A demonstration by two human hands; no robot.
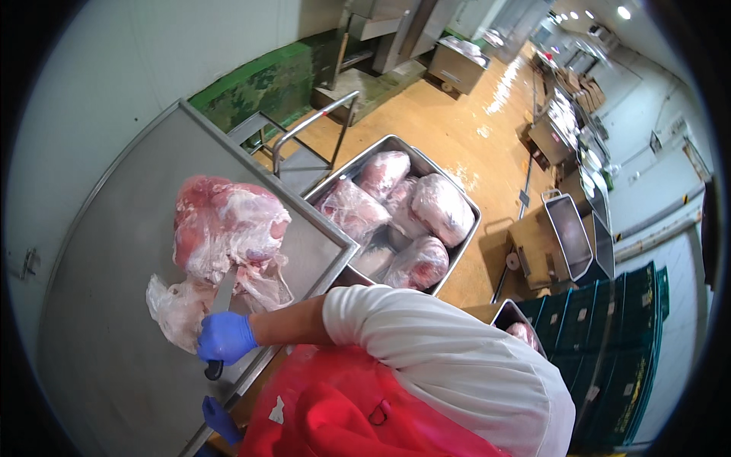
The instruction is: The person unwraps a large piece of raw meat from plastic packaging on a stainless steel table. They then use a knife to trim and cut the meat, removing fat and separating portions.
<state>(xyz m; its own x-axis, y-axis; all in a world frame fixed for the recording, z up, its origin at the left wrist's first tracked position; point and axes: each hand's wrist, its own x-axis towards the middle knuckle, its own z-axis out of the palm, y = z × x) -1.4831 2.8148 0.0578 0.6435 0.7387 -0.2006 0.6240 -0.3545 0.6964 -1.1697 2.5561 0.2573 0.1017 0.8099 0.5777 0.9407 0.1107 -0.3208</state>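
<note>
A large raw meat piece [228, 225], partly covered by clear plastic film, lies on the steel table [114, 251]. Loose, crumpled film [179, 308] spreads around its near end. My right hand [228, 337], in a blue glove, is closed round the black handle of a knife [223, 293]. The blade points away from me, its tip at the near end of the meat. Close to the table's near edge is my left hand [219, 419], also blue-gloved, apart from the meat. My red apron hides part of it, so its fingers are unclear.
Right of the table stands a steel tub [476, 221] holding several film-wrapped meat pieces. Beyond it is a cart with a metal handle [316, 118]. Green crates [609, 343] are stacked at right, near an upright steel bin [567, 236]. The yellow floor [487, 137] looks wet.
</note>
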